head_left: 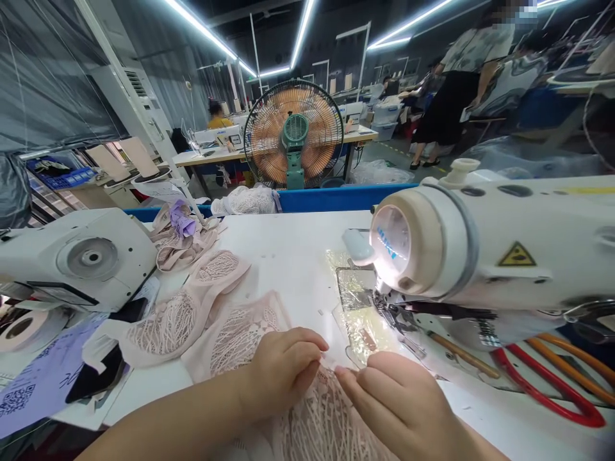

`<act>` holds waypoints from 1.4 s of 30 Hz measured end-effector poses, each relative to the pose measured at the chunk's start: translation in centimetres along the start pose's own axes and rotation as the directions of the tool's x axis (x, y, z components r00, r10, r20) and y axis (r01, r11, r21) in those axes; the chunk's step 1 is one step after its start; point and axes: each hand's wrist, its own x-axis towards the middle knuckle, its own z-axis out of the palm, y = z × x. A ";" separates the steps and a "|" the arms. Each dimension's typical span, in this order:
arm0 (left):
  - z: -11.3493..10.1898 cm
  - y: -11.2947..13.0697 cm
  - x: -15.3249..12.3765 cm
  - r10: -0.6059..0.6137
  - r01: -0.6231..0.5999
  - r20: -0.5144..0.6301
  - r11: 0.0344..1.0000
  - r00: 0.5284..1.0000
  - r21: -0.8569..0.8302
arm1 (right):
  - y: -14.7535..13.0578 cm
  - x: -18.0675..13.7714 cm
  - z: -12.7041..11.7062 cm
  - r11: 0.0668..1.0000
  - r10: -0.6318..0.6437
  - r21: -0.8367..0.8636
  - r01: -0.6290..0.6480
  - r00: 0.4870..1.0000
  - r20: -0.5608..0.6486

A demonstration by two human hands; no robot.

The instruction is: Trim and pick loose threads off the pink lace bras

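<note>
My left hand (288,365) is closed in a pinch at the edge of a pale pink lace bra (319,416). Facing it, my right hand (398,403) pinches the same piece a short way to the right, with a small pale strip between the fingertips. Part of the bra hangs below both hands toward the table's front edge. Under and beyond my left hand lies another lace cup (240,333), and I cannot tell whether it joins the held piece. The sewing machine (423,237), its lamp lit, stands just beyond my right hand.
Left of the hands lies a finished-looking bra (168,320), with a heap of bras (187,234) behind. A second machine head (77,256) and a purple paper (43,384) are at left. Red-handled scissors (552,390) lie at right. A large fan (294,134) stands ahead.
</note>
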 end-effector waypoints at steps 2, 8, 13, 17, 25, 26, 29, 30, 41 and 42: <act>0.0 0.1 0.0 -0.018 0.018 0.000 1.000 1.000 -0.024 | 0.0 0.0 0.0 1.000 0.007 0.000 -0.007 1.000 -0.012; -0.1 0.2 0.4 0.026 -0.026 0.000 0.999 1.000 -0.039 | 0.1 0.0 -0.2 1.000 -0.019 -0.022 0.018 1.000 -0.006; -0.5 0.4 0.5 0.065 -0.064 0.029 0.997 0.997 -0.035 | 0.1 0.2 -0.3 1.000 -0.004 0.005 0.004 1.000 0.030; -0.7 0.5 0.3 0.079 -0.080 0.040 0.997 0.996 0.018 | 0.0 0.3 -0.1 1.000 -0.019 0.017 0.019 1.000 0.009; -0.5 0.6 0.3 0.063 -0.062 0.035 0.998 0.997 -0.025 | -0.1 0.5 -0.3 0.999 -0.042 -0.008 0.042 0.999 -0.020; -0.4 0.6 0.3 0.055 -0.053 0.025 0.998 0.998 -0.040 | 0.0 0.5 -0.3 0.999 -0.043 -0.013 0.042 0.999 -0.023; -0.2 0.5 0.4 0.034 -0.034 -0.002 0.997 0.999 -0.074 | 0.0 0.7 -0.4 0.998 -0.050 -0.035 0.048 0.998 -0.045; -0.2 0.4 0.4 0.034 -0.034 -0.004 0.997 0.999 -0.072 | -0.1 0.7 -0.4 0.998 -0.051 -0.039 0.049 0.998 -0.047; -0.4 0.5 0.8 0.035 -0.030 0.043 0.992 0.998 -0.119 | -0.1 0.5 -0.2 0.998 -0.037 -0.046 0.035 0.999 -0.036; -0.3 0.5 0.8 0.029 -0.021 0.052 0.989 0.998 -0.145 | -0.1 0.5 -0.2 0.999 -0.032 -0.040 0.031 0.999 -0.035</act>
